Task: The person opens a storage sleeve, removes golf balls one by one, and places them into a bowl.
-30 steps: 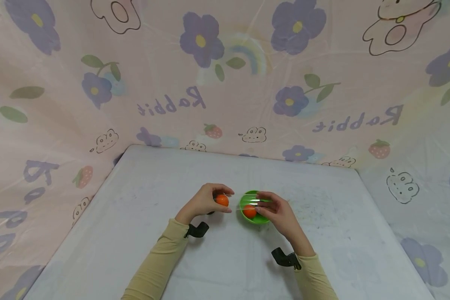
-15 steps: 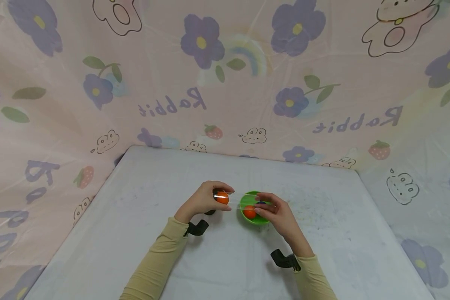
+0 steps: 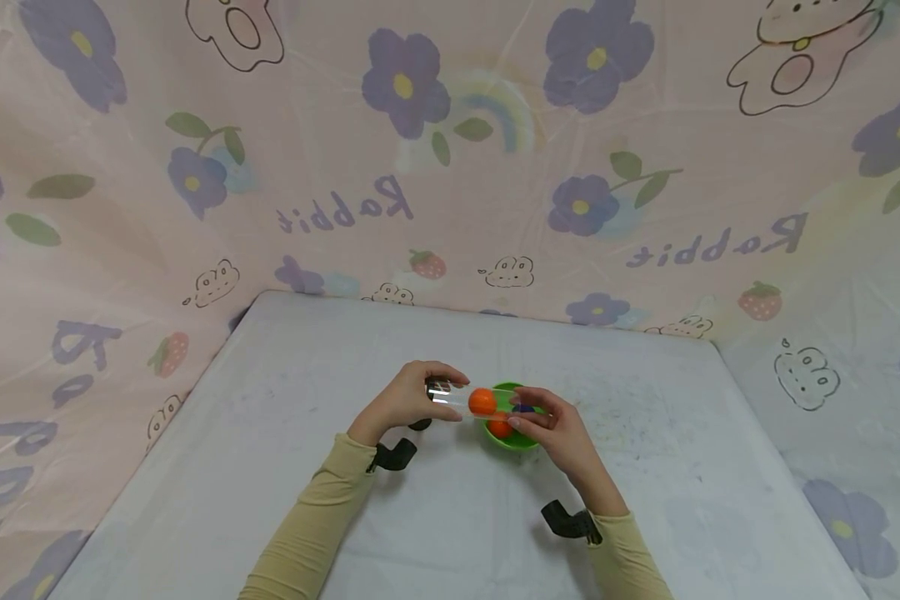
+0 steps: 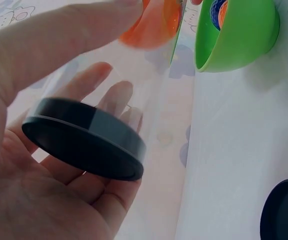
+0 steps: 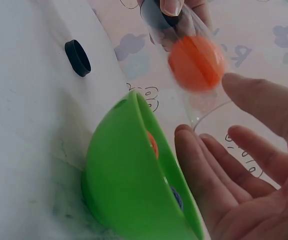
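Observation:
My left hand [image 3: 405, 402] grips the capped end of a clear plastic tube [image 3: 456, 398], held nearly level. A black cap [image 4: 81, 137] closes that end, near the palm. At the other, uncapped end, the thumb and fingers of my right hand [image 3: 562, 429] hold the tube by its rim. An orange ball [image 3: 482, 402] is inside the tube, around the middle of its length and blurred in both wrist views. Beneath the right-hand end stands a green bowl [image 5: 119, 170]. In it lie another orange ball [image 3: 499, 427] and a dark blue ball [image 3: 523, 409], partly hidden by fingers.
A second black cap [image 5: 78, 58] lies loose on the white-covered table [image 3: 450, 517], below my left hand. Printed fabric [image 3: 465, 183] with flowers and rabbits hangs behind the table and along its sides.
The orange ball in the tube has moved right, from beside my left hand to over the bowl's left edge. The blue ball in the bowl has come into view. Both hands stay almost in place.

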`<state>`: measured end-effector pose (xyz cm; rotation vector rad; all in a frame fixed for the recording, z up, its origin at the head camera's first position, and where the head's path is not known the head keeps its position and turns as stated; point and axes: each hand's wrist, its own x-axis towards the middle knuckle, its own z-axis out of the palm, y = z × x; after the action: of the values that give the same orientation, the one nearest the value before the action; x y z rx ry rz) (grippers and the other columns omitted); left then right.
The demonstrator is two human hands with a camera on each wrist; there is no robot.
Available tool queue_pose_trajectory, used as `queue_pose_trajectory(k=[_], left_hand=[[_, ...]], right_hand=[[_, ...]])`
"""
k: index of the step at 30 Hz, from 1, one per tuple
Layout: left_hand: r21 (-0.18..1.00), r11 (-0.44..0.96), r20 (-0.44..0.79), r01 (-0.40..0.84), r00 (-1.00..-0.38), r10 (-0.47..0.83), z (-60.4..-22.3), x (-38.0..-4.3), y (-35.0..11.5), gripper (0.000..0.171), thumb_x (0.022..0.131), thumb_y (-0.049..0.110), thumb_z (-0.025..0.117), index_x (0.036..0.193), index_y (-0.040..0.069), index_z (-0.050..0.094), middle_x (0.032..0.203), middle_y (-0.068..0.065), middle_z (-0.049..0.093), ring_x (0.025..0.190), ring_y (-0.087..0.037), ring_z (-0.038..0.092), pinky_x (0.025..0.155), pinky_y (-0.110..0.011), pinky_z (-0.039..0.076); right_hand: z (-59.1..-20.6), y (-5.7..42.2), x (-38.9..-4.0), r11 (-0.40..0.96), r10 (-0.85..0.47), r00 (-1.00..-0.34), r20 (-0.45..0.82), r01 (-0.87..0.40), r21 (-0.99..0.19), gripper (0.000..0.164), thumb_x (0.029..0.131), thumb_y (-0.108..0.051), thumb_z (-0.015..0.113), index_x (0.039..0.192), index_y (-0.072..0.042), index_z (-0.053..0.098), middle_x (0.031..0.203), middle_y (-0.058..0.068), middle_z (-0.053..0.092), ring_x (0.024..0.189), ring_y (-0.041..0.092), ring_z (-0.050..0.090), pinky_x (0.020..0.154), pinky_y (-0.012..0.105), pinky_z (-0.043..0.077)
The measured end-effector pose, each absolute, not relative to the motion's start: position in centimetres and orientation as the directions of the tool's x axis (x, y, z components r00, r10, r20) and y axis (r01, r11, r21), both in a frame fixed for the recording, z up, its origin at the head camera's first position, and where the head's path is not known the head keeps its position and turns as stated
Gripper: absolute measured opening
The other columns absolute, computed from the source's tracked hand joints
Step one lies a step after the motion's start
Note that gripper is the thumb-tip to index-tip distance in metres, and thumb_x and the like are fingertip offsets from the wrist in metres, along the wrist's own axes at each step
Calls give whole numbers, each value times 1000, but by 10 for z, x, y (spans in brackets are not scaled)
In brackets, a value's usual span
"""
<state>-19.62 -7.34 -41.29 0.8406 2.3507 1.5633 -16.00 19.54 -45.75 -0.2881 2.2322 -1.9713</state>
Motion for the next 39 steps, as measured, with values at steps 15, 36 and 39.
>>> queue_pose_trajectory(k=[15, 36, 39], left_hand=[[881, 311, 131, 357, -816, 563, -438, -211, -78, 48, 72, 18, 86, 115, 12, 67, 109, 9, 64, 93, -13, 58, 81, -33, 50], [843, 356, 110, 403, -777, 620, -436, -209, -81, 53, 76, 14, 83, 125, 14, 62, 105, 2, 59, 99, -25, 58, 89, -43, 47], [825, 375, 106, 423, -767, 633, -439, -209, -81, 53, 79, 16, 80, 128, 13, 60, 105, 1, 57, 101, -27, 57, 88, -41, 47]], right_hand=[[-461, 201, -165, 165, -234, -972, -7, -33, -986, 51, 84, -17, 75, 129, -4, 56, 128, 16, 55, 100, 23, 66, 82, 28, 53], [-444, 203, -169, 132, -237, -971, -6, -26, -991, 50, 82, -16, 77, 127, -4, 58, 127, 17, 53, 99, 23, 66, 84, 28, 52], [-442, 203, -170, 129, -226, -974, -11, -19, -991, 51, 83, -17, 76, 128, -3, 57, 128, 17, 53, 102, 22, 65, 86, 27, 51]])
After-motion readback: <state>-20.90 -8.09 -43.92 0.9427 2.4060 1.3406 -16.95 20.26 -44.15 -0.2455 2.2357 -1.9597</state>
